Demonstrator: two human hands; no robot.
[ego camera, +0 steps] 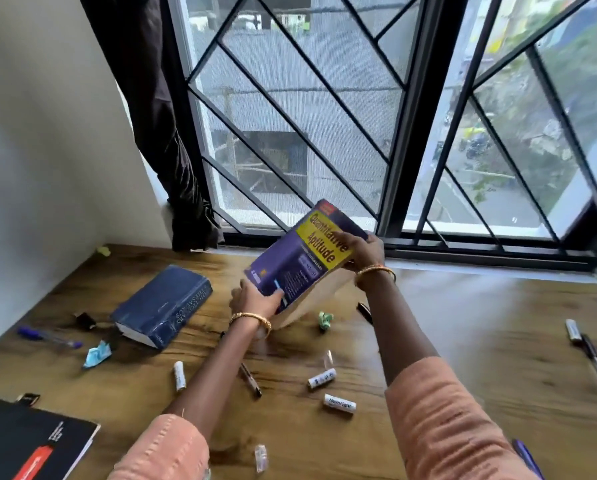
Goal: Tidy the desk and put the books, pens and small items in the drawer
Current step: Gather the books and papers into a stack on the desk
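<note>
Currently: wood-grain counter (463, 323) abuts barred window (307, 116); dark curtain (158, 116) at left wall. Purple book (300, 258) is held tilted above counter ctr, long axis running lower-left to upper-right, cover toward camera. Left hand (252, 299) grips lower corner; right hand (363, 251) grips upper edge. Blue book (162, 306) lies flat at left, w/ pens and batteries scattered nearby.

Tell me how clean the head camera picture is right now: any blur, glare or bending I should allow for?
Head view: the lifted purple and yellow paperback book is fairly sharp, its title readable; the wooden desk smears at the right, near the window; daylight leaves a pale sheen there; the black window bars lean with wide-angle distortion; the blue hardcover book reads softer.
</note>
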